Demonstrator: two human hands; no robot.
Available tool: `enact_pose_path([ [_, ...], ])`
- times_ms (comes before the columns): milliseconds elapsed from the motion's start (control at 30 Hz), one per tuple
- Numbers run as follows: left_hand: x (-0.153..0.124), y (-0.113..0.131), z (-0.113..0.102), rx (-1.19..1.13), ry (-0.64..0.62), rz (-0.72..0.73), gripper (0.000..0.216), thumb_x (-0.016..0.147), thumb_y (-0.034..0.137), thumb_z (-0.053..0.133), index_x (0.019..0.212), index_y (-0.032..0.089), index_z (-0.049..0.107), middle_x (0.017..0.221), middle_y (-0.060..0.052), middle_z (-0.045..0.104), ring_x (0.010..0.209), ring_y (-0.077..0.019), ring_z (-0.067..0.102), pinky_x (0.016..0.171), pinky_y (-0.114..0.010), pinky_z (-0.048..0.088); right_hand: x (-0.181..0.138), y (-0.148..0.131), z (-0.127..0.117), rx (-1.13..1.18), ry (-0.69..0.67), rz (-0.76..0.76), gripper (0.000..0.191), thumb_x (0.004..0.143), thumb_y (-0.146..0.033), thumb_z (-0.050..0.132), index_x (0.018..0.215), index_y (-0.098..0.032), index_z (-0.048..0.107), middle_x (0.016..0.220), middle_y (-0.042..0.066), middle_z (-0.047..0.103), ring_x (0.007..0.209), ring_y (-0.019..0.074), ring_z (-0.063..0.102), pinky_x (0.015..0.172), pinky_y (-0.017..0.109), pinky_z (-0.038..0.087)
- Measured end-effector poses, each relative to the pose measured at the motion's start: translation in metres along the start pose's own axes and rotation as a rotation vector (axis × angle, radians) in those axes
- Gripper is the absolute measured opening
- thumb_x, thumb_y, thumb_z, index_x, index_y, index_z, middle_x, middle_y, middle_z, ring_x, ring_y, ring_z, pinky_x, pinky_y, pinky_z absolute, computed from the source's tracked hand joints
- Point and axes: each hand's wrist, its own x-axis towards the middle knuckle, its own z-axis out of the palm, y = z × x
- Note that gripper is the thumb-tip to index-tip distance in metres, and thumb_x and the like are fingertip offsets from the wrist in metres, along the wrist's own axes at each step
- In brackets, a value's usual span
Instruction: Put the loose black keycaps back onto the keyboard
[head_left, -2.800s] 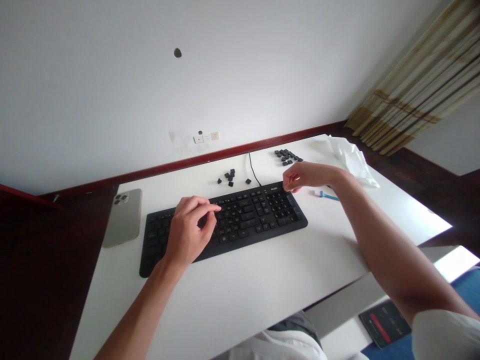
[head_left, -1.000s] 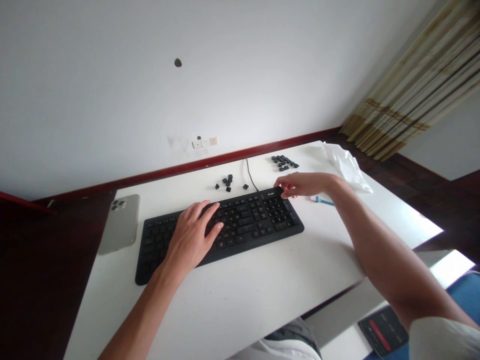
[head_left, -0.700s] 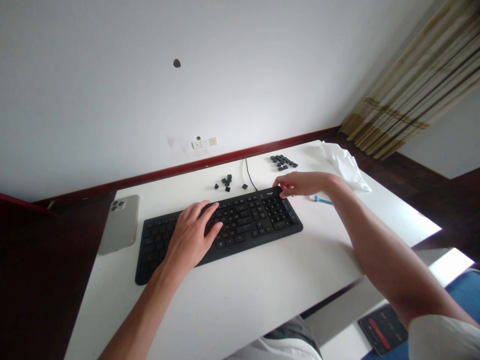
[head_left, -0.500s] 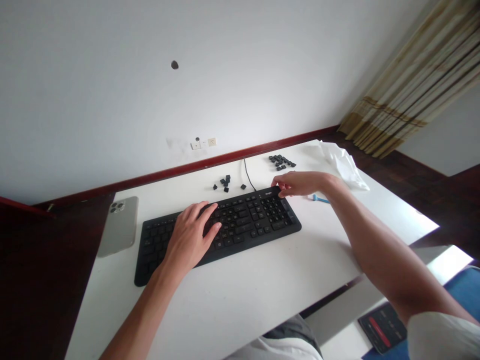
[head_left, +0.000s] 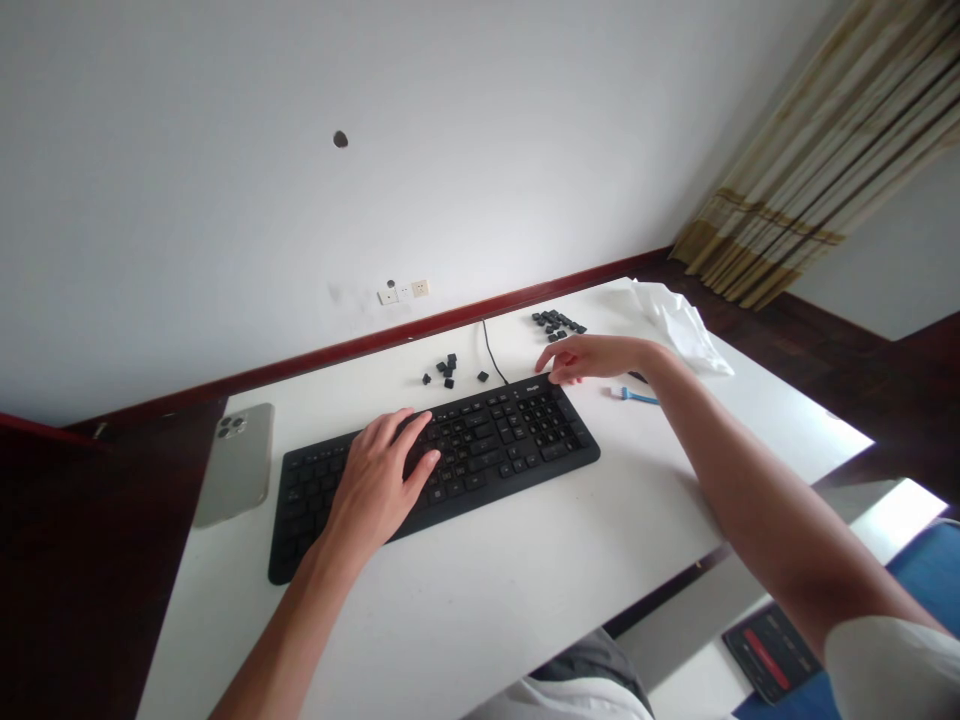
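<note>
A black keyboard [head_left: 487,460] lies at a slant on the white table. My left hand [head_left: 382,465] rests flat over its left middle, fingers spread, hiding the keys underneath. At the far right corner of the keyboard is my right hand [head_left: 570,360], thumb at the edge and index finger raised and bent, with nothing visible held. Behind the keyboard several loose black keycaps [head_left: 448,370] lie beside the cable [head_left: 491,350]. Another cluster of keycaps [head_left: 559,322] lies beyond my right hand. A small blue-handled brush [head_left: 637,397] lies right of the keyboard, near my right wrist.
A phone [head_left: 236,465] lies face down at the table's left edge. A crumpled white bag [head_left: 679,325] sits at the far right. Wall sockets [head_left: 403,292] are behind the table [head_left: 480,600]. Low on the right, a dark device with a screen [head_left: 769,650] lies below table height.
My right hand has lifted slightly back from the keyboard's corner, and its index finger has risen. My left hand stays on the keys. The view has shifted a little.
</note>
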Motion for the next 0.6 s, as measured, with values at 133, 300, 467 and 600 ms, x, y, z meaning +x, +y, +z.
enact_pose_path([
  [133,0.0,0.0004,0.0001,-0.008,0.011,0.005,0.044,0.106,0.041,0.052,0.148,0.028,0.054,0.144,-0.009,0.059,0.134,-0.0293,0.054,0.116,-0.053,0.044,0.0013,-0.0031,0.0011,-0.108,0.053,0.048,0.055,0.079,-0.064,0.072,0.117,-0.026,0.069,0.083,0.001,0.062,0.071,0.0182,0.055,0.067,0.033,0.04],
  [300,0.0005,0.0009,-0.0005,-0.011,0.0,-0.007,0.044,0.105,0.041,0.052,0.147,0.027,0.055,0.145,-0.009,0.058,0.135,-0.0293,0.053,0.118,-0.052,0.043,0.0003,-0.0064,0.0007,-0.075,0.032,0.046,0.051,0.078,-0.06,0.075,0.112,-0.025,0.063,0.074,-0.003,0.051,0.064,0.0159,0.046,0.063,0.032,0.036],
  [467,0.0002,0.0002,-0.0014,-0.002,-0.004,-0.01,0.044,0.106,0.04,0.052,0.147,0.025,0.055,0.145,-0.009,0.058,0.136,-0.0292,0.053,0.118,-0.052,0.043,0.0016,-0.0046,0.0005,-0.112,0.073,0.06,0.051,0.075,-0.06,0.076,0.108,-0.024,0.061,0.076,-0.003,0.052,0.066,0.0161,0.048,0.063,0.032,0.035],
  [600,0.0003,0.0005,-0.0011,-0.001,0.0,-0.005,0.044,0.106,0.041,0.051,0.147,0.027,0.055,0.145,-0.009,0.058,0.136,-0.0295,0.053,0.117,-0.052,0.043,0.0023,-0.0043,0.0004,-0.145,0.132,0.07,0.054,0.072,-0.062,0.078,0.108,-0.025,0.063,0.077,-0.003,0.055,0.066,0.0164,0.05,0.064,0.032,0.034],
])
